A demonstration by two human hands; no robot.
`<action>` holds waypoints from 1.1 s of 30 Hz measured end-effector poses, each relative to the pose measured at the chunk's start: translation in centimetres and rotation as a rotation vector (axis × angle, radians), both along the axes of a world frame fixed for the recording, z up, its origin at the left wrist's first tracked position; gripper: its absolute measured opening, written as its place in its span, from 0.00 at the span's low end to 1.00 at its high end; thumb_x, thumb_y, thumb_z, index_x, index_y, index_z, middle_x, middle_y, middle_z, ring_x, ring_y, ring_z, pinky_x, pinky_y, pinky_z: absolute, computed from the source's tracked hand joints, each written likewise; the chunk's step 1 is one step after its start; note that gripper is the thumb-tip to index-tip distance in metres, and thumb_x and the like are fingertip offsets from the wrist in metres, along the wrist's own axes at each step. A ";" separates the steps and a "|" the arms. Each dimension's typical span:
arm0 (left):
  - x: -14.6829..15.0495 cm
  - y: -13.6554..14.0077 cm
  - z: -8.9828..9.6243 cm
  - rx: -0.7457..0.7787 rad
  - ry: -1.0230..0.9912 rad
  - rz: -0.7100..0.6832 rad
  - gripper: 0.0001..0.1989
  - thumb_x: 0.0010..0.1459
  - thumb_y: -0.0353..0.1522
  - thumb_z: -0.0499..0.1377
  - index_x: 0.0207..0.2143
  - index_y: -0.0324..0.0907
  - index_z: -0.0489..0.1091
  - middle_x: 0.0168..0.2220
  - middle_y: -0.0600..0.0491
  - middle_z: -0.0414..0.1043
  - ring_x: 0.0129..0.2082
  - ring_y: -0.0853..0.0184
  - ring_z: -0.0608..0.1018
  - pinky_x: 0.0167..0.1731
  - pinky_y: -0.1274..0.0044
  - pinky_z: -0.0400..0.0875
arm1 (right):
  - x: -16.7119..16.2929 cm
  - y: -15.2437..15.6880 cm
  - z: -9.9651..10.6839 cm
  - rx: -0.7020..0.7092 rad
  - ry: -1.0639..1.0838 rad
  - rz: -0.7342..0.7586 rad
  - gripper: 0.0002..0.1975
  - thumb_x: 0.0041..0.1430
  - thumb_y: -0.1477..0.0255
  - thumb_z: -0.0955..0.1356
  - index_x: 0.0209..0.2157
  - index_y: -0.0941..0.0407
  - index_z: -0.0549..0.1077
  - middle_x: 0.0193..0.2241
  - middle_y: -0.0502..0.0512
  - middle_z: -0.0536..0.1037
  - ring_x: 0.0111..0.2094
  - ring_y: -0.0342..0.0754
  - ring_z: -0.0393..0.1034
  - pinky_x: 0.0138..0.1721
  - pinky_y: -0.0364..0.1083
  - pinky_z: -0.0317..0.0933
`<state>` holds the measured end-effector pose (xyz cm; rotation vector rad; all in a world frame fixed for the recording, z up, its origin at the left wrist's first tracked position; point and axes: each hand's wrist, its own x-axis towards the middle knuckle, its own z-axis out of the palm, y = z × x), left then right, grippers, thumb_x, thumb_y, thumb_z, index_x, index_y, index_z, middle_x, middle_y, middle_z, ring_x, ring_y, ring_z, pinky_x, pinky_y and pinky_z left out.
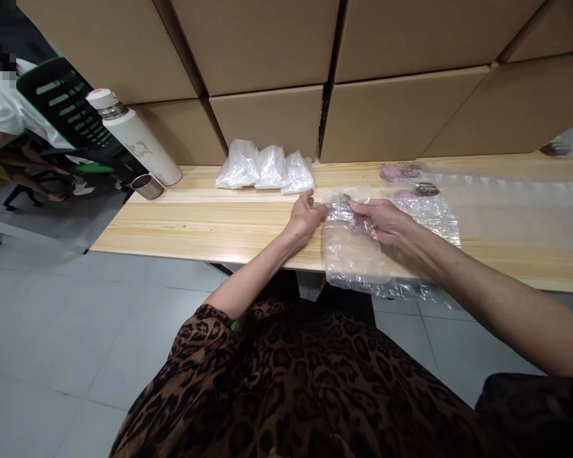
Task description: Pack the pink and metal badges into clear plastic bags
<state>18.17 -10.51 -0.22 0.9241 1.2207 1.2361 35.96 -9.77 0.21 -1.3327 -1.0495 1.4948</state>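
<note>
A clear plastic bag with a dark and pinkish print near its top hangs partly over the table's front edge. My right hand pinches it at the upper part, between thumb and fingers. At the bag's upper left side is my left hand, its fingers apart and one digit reaching to the plastic edge. Under and beside my right hand lies another clear bag with a similar print. Three folded bundles of clear plastic, including a left bundle, stand in a row behind my left hand.
Stacked cardboard boxes line the back of the wooden table. A white thermos and a metal cup stand at the left end. More flat plastic lies at right. A person sits beyond a green-black chair.
</note>
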 end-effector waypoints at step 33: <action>3.2 -3.6 3.1 -0.060 -0.434 -0.100 0.05 0.68 0.29 0.62 0.36 0.40 0.73 0.34 0.55 0.76 0.35 0.71 0.79 0.48 0.76 0.74 | -1.9 -7.5 0.7 0.524 -0.355 0.066 0.36 0.66 0.46 0.71 0.68 0.48 0.69 0.69 0.64 0.70 0.71 0.67 0.62 0.72 0.71 0.58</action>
